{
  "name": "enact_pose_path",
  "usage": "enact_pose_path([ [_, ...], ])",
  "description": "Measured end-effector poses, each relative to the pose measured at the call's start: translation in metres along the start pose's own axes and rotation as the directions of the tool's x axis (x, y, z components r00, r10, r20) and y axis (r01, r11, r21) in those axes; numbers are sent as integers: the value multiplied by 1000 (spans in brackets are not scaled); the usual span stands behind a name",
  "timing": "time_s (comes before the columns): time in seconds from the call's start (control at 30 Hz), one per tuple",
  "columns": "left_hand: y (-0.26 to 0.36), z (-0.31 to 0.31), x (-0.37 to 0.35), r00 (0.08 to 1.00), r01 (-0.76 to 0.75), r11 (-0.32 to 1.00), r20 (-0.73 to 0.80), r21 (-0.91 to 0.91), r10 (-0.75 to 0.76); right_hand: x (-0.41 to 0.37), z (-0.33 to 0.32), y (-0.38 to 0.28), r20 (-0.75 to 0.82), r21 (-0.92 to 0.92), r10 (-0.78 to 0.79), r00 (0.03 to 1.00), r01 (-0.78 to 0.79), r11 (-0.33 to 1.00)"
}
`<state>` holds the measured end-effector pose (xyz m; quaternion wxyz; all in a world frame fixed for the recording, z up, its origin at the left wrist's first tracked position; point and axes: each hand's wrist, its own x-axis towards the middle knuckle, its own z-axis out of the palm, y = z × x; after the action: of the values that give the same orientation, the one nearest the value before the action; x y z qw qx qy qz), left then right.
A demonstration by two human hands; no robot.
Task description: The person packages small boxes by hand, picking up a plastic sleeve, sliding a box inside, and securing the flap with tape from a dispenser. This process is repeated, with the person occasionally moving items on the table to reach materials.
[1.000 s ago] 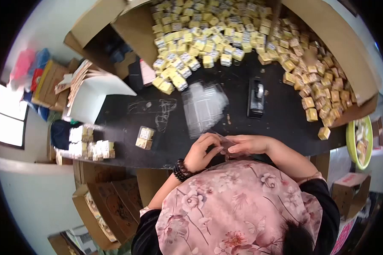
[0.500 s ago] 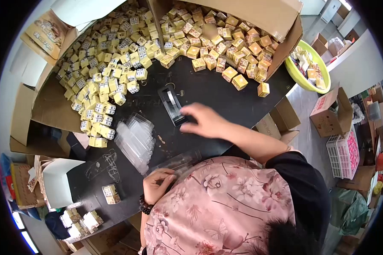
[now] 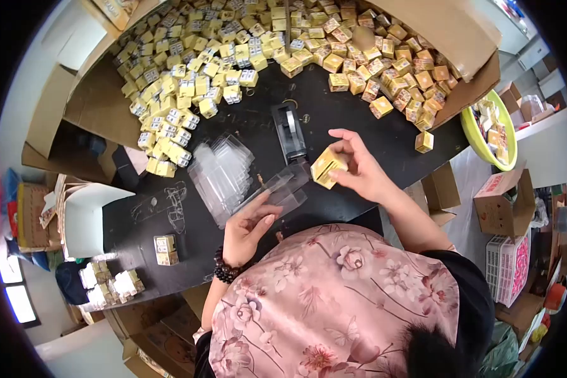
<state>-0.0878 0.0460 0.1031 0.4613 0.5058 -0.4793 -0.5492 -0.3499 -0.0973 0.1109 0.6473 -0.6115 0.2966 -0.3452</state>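
Note:
My right hand [image 3: 359, 170] grips a small yellow box [image 3: 327, 167] above the dark table [image 3: 258, 120]. Under my left hand [image 3: 251, 228], its fingers closed on the edge, is a clear plastic sleeve [image 3: 286, 189] that reaches toward the yellow box. Just left of it lies a fanned stack of clear plastic sleeves [image 3: 220, 176]. A black tape dispenser [image 3: 288, 133] stands beyond both hands.
Many yellow boxes [image 3: 195, 82] with white sides lie at the left back, and orange-yellow boxes [image 3: 384, 69] at the right back, between cardboard walls. A yellow-green basin [image 3: 511, 135] is at right. Small boxes [image 3: 166, 250] sit at the left front.
The view has shifted. My right hand, empty before near the dispenser, now holds a yellow box. My left hand has moved forward from the table's near edge with a clear sleeve.

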Motion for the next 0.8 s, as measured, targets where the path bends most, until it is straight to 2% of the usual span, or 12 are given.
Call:
enact_pose_path([
  [0.1, 14, 3, -1, 998, -33, 999, -51, 39, 35, 8, 34, 9, 32, -33, -1, 999, 2, 999],
  [0.17, 16, 0, -3, 995, -41, 998, -91, 40, 44, 11, 43, 7, 160, -43, 84, 984, -78, 996],
  [0.3, 10, 0, -9, 988, -59, 998, -140, 20, 61, 15, 64, 9, 176, -25, 11, 984, -6, 1000],
  [0.33, 5, -1, -10, 988, -78, 995, -131, 68, 87, 14, 67, 8, 182, -24, 11, 983, -7, 1000],
  [0.4, 5, -3, -12, 986, -97, 989, -124, 114, 111, 12, 72, 7, 128, 97, 48, 991, -60, 993],
  [0.47, 11, -5, -11, 988, -86, 954, -97, 288, 119, 12, 76, 11, 103, 138, 33, 994, -47, 989],
  [0.53, 9, -4, -11, 983, -109, 945, -105, 310, 148, 11, 83, 16, 72, 178, 15, 997, -28, 984],
  [0.6, 6, 0, -10, 978, -130, 934, -110, 332, 175, 8, 91, 20, 71, 171, 74, 995, -85, 982],
  [0.67, -2, 7, -8, 960, -180, 953, -168, 245, 225, 10, 94, 20, 78, 146, 64, 995, -75, 986],
  [0.73, -18, 6, -6, 954, -211, 956, -169, 201, 247, 13, 96, 12, 73, -211, -137, 988, 150, 966],
  [0.77, -22, 5, -5, 949, -242, 958, -170, 156, 267, 14, 100, 15, 74, -210, -139, 988, 151, 966],
  [0.8, -24, 6, -5, 948, -243, 957, -170, 157, 268, 14, 104, 21, -27, -182, -146, 989, 139, 973],
])
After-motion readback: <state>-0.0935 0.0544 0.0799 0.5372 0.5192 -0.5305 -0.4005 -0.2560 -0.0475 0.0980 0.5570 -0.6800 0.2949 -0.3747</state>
